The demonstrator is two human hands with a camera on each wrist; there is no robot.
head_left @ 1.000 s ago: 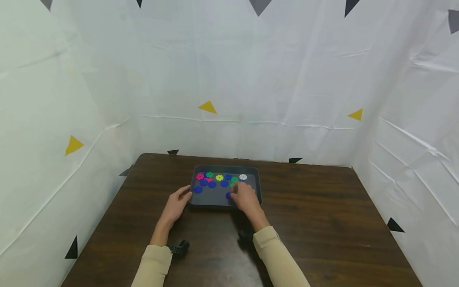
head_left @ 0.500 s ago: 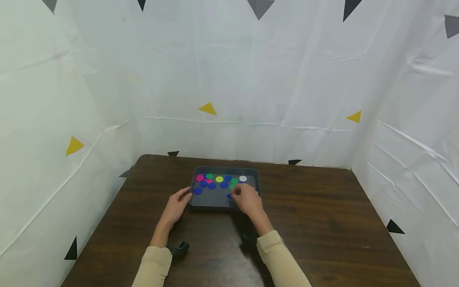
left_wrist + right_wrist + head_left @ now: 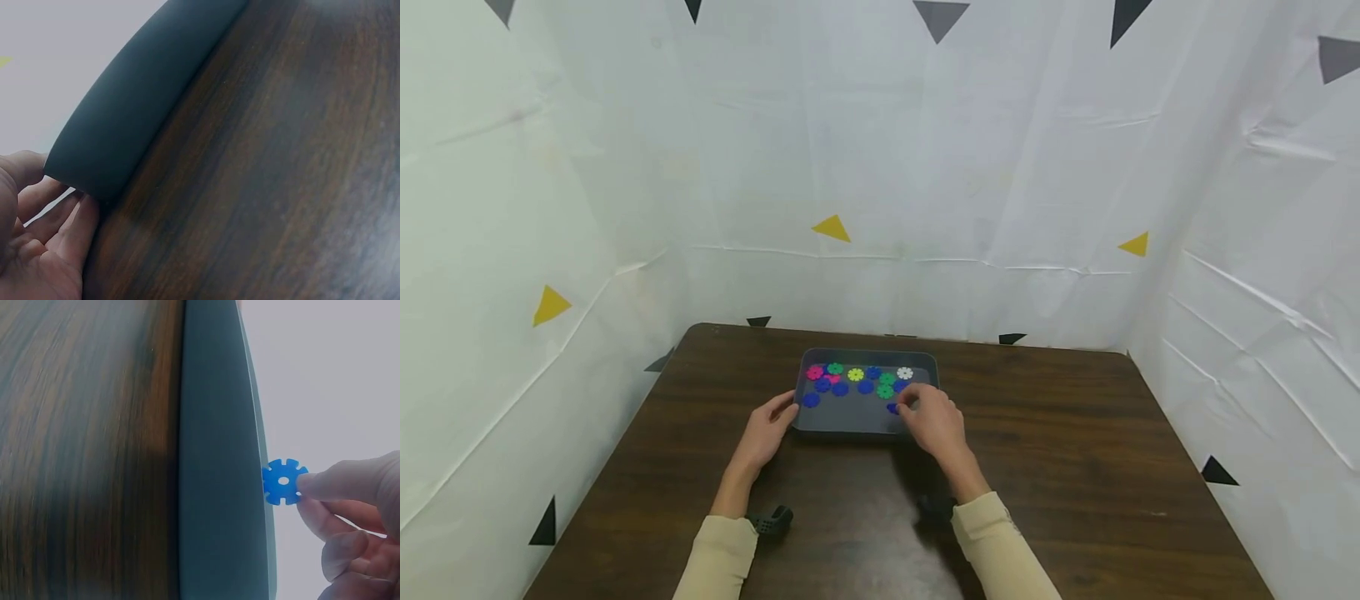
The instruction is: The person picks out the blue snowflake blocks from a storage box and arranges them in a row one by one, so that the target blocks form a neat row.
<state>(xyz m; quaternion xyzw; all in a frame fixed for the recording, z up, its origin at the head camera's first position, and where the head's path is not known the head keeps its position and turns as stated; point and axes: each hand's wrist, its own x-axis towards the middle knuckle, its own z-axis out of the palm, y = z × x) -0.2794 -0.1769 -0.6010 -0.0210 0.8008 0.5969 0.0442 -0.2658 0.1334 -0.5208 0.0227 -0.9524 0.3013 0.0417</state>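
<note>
At grey tray point(image 3: 850, 418): right hand point(image 3: 934, 418), fingertips pinching 1 notched blue disc point(image 3: 277, 492); left hand point(image 3: 764, 430), fingers relaxed, touching tray's left side.

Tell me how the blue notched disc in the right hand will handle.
The blue disc seems stiff: it looks flat though the right hand pinches only its edge. It looks thin, so probably light. Its notched rim might snag rather than roll smoothly.

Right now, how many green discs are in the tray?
3: one green disc back left, a second and third right of centre; the right hand may hide more.
</note>
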